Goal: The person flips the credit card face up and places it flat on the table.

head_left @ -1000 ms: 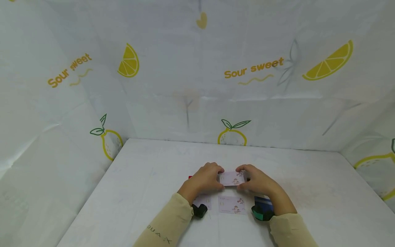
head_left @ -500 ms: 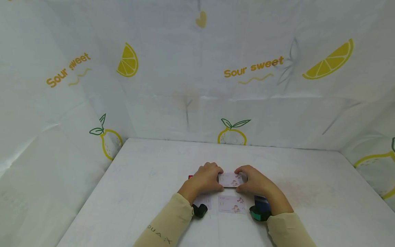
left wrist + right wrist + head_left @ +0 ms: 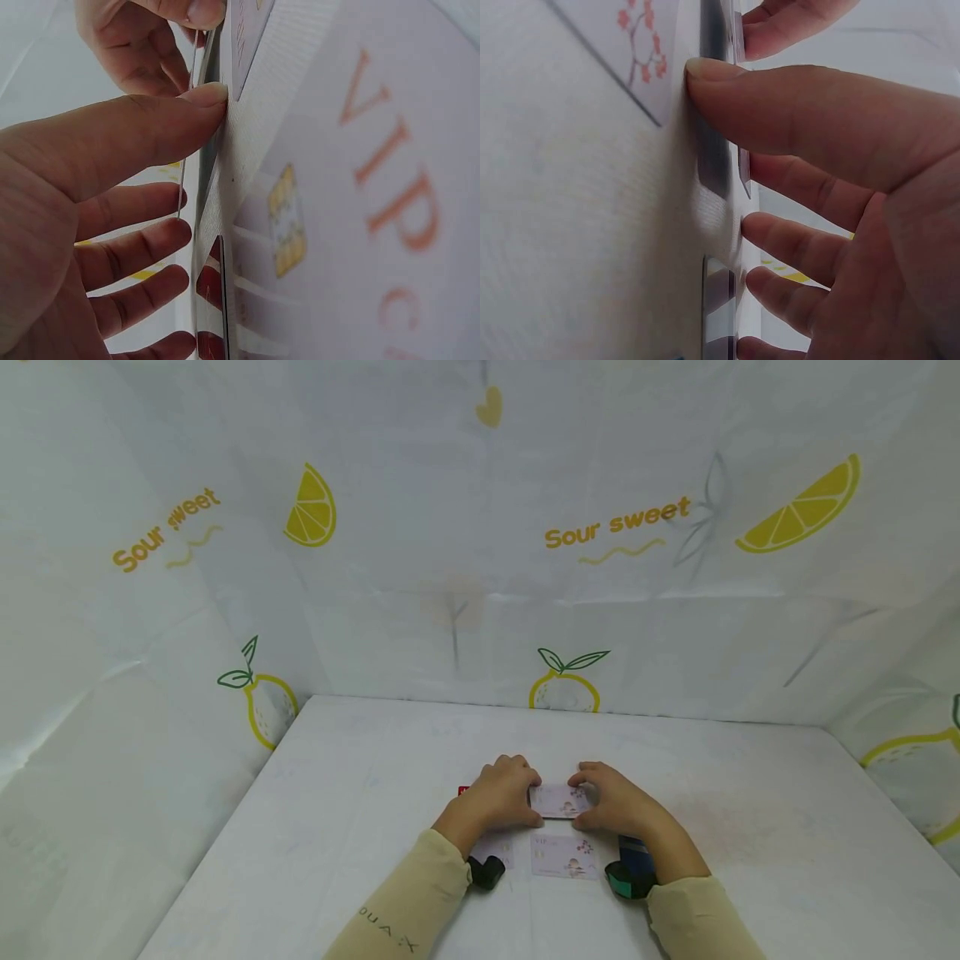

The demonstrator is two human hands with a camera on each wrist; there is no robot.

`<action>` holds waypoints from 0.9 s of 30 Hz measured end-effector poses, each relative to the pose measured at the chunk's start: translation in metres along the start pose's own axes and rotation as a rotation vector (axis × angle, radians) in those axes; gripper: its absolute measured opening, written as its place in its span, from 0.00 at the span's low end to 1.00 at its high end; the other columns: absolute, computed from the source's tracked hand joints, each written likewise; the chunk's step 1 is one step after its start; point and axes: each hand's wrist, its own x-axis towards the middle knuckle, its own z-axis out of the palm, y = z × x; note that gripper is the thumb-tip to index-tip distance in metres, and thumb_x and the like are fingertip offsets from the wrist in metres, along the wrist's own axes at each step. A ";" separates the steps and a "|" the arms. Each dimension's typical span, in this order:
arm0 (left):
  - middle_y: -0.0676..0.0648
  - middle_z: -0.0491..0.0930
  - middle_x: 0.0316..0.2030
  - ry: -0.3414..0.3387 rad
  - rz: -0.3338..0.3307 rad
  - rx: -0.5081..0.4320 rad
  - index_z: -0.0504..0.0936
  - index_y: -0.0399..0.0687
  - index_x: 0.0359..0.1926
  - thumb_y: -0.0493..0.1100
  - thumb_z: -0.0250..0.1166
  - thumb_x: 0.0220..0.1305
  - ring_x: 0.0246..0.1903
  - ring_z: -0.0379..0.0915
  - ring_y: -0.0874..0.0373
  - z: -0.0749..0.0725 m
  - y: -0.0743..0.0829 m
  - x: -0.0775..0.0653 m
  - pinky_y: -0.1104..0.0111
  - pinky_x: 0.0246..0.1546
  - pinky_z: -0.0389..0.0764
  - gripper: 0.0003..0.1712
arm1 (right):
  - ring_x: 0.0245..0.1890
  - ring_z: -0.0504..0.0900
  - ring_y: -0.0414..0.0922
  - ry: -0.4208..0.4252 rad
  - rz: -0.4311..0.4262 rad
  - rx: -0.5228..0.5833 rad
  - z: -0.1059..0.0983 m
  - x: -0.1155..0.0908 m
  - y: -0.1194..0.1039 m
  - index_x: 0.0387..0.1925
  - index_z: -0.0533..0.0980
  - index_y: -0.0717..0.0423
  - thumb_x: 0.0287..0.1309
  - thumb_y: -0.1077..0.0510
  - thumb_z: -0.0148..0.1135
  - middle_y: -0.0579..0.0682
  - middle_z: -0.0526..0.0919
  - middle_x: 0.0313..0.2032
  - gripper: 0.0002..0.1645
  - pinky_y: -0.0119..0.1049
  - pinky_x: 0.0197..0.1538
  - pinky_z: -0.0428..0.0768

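A pale VIP card (image 3: 557, 801) with a pink blossom print is held between both hands, close over the white table. My left hand (image 3: 501, 790) pinches its left end between thumb and forefinger. At the opposite end, my right hand (image 3: 621, 800) pinches it the same way. The other fingers of both hands are spread behind, seen in the wrist views. A second pale VIP card (image 3: 562, 857) lies flat just nearer to me. Under the left wrist another pale card (image 3: 497, 850) is partly covered.
A blue card (image 3: 636, 853) lies by the right wrist, partly hidden by the black wrist strap (image 3: 630, 881). The corner of a red card (image 3: 463, 791) shows past the left hand. White lemon-print sheeting (image 3: 420, 643) rises behind the table (image 3: 360, 793).
The held card has come slightly nearer to me and a little to the left. The right hand has shifted left with it; the left hand has barely moved.
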 end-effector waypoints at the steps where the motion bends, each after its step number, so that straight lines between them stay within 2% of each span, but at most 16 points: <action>1: 0.54 0.75 0.49 -0.003 0.000 0.003 0.82 0.55 0.56 0.60 0.76 0.49 0.51 0.70 0.56 0.000 0.000 0.000 0.58 0.53 0.73 0.33 | 0.70 0.59 0.66 -0.003 0.002 -0.002 0.000 0.000 0.000 0.51 0.79 0.56 0.43 0.57 0.78 0.66 0.65 0.68 0.30 0.63 0.69 0.59; 10: 0.55 0.75 0.50 -0.020 -0.008 0.008 0.82 0.57 0.56 0.62 0.75 0.50 0.52 0.69 0.56 0.002 -0.001 0.000 0.59 0.54 0.73 0.33 | 0.71 0.58 0.65 -0.019 0.037 0.012 0.001 -0.001 -0.001 0.51 0.79 0.55 0.44 0.57 0.78 0.65 0.63 0.70 0.30 0.63 0.69 0.59; 27: 0.55 0.74 0.51 -0.025 -0.014 -0.006 0.82 0.58 0.55 0.62 0.75 0.50 0.54 0.69 0.56 0.002 -0.002 0.001 0.59 0.56 0.72 0.32 | 0.72 0.56 0.65 -0.034 0.045 0.029 0.001 -0.001 0.000 0.52 0.78 0.54 0.44 0.56 0.77 0.64 0.62 0.71 0.30 0.63 0.69 0.58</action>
